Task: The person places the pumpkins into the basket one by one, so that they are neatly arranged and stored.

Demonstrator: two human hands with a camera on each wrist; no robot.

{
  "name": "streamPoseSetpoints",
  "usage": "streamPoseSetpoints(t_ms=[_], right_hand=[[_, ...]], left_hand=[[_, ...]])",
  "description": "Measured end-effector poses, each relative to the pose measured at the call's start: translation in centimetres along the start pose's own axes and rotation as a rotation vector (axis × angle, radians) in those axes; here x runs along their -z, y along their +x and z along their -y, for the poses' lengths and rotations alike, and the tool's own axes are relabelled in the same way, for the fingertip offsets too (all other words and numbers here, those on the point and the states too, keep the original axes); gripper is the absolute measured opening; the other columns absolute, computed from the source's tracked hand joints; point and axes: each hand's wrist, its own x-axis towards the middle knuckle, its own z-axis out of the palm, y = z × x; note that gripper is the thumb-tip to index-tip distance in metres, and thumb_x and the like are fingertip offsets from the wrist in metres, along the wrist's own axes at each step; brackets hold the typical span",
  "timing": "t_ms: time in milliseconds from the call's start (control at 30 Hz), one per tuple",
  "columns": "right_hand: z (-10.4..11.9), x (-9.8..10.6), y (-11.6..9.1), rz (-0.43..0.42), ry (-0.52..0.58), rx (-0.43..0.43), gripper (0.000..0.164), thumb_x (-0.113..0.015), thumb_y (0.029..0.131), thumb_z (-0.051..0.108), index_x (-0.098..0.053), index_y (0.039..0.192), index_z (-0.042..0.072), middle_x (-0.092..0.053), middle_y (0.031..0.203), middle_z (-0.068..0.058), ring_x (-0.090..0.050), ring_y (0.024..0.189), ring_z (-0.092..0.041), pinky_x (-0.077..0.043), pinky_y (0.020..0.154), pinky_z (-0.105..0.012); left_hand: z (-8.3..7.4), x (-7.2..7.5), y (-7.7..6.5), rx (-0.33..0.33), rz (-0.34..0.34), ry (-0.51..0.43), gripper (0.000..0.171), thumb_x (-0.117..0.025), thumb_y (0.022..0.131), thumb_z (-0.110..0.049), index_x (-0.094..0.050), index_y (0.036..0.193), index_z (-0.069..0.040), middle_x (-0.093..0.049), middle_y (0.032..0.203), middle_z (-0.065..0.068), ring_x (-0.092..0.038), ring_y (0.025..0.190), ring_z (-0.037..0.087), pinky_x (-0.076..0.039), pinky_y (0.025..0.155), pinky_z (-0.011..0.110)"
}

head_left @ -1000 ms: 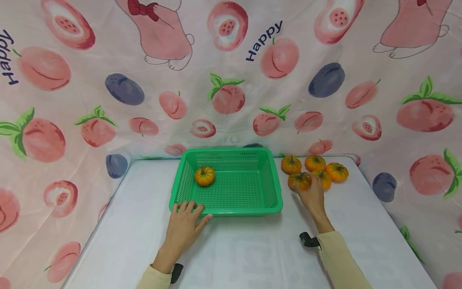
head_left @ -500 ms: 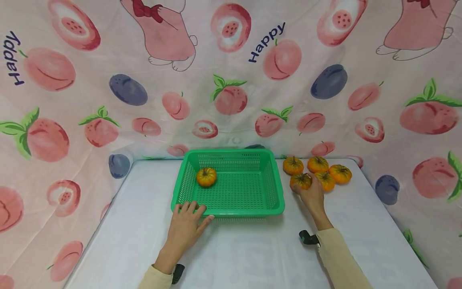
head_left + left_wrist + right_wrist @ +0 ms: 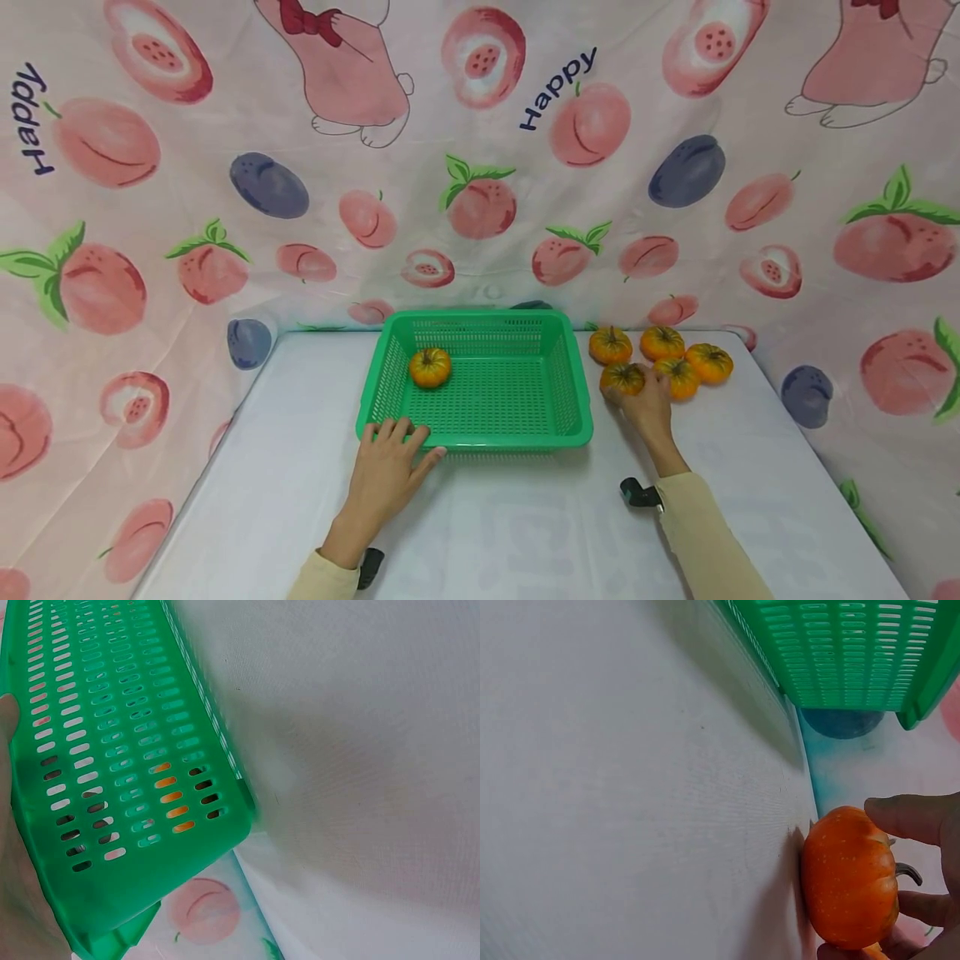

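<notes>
My right hand (image 3: 647,410) holds a small orange pumpkin (image 3: 847,877) from above. In the right wrist view the thumb lies on one side of it and the fingers on the other, the curved stem between them. Whether it touches the table cannot be told. My left hand (image 3: 385,475) rests on the near left rim of a green plastic basket (image 3: 495,442), fingertips over the edge. Inside the basket, at its left, sits one small pumpkin (image 3: 430,368); its orange shows through the slots in the left wrist view.
Several more small pumpkins (image 3: 708,363) are clustered at the table's back right, close around the right hand. The white table (image 3: 525,517) ends at a fruit-printed cloth (image 3: 480,275) behind. The basket's right wall stands just left of the held pumpkin.
The pumpkin in my right hand has shifted slightly left and toward me, away from the others. My left hand has stayed on the basket rim. The head view has drifted a little.
</notes>
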Motion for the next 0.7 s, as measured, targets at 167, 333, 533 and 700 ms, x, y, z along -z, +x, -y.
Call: streamPoseSetpoints(t_ms=[167, 333, 533, 700], right_hand=[[0.00, 0.02, -0.01, 0.009, 0.006, -0.011, 0.079, -0.070, 0.090, 0.025, -0.028, 0.152, 0.002, -0.022, 0.151, -0.029, -0.031, 0.137, -0.048, -0.026, 0.115, -0.062], [-0.15, -0.05, 0.06, 0.005, -0.008, 0.011, 0.077, -0.071, 0.090, 0.023, -0.030, 0.150, 0.002, -0.027, 0.150, -0.029, -0.032, 0.136, -0.047, -0.026, 0.115, -0.061], [-0.38, -0.08, 0.19, -0.003, -0.008, 0.032, 0.075, -0.072, 0.089, 0.020, -0.031, 0.148, 0.000, -0.034, 0.148, -0.027, -0.034, 0.136, -0.045, -0.026, 0.115, -0.060], [-0.22, 0.00, 0.06, -0.004, 0.000, 0.028, 0.077, -0.073, 0.088, 0.022, -0.030, 0.149, 0.001, -0.035, 0.148, -0.027, -0.035, 0.137, -0.045, -0.027, 0.115, -0.060]], left_hand=[[-0.03, 0.09, 0.03, 0.003, 0.002, -0.016, 0.037, -0.062, 0.092, -0.053, -0.066, 0.106, -0.019, -0.060, 0.097, 0.003, -0.056, 0.094, 0.026, -0.038, 0.083, 0.044], [-0.07, 0.11, -0.04, 0.003, 0.001, -0.017, 0.036, -0.062, 0.092, -0.053, -0.066, 0.106, -0.019, -0.060, 0.097, 0.003, -0.056, 0.093, 0.026, -0.038, 0.083, 0.044], [-0.08, 0.03, -0.07, 0.004, -0.003, -0.023, 0.035, -0.065, 0.090, -0.051, -0.066, 0.106, -0.019, -0.060, 0.097, 0.003, -0.056, 0.094, 0.026, -0.039, 0.083, 0.045], [-0.04, 0.11, -0.09, 0.012, 0.004, -0.029, 0.036, -0.063, 0.091, -0.052, -0.066, 0.106, -0.020, -0.061, 0.097, 0.003, -0.056, 0.095, 0.026, -0.039, 0.084, 0.046]])
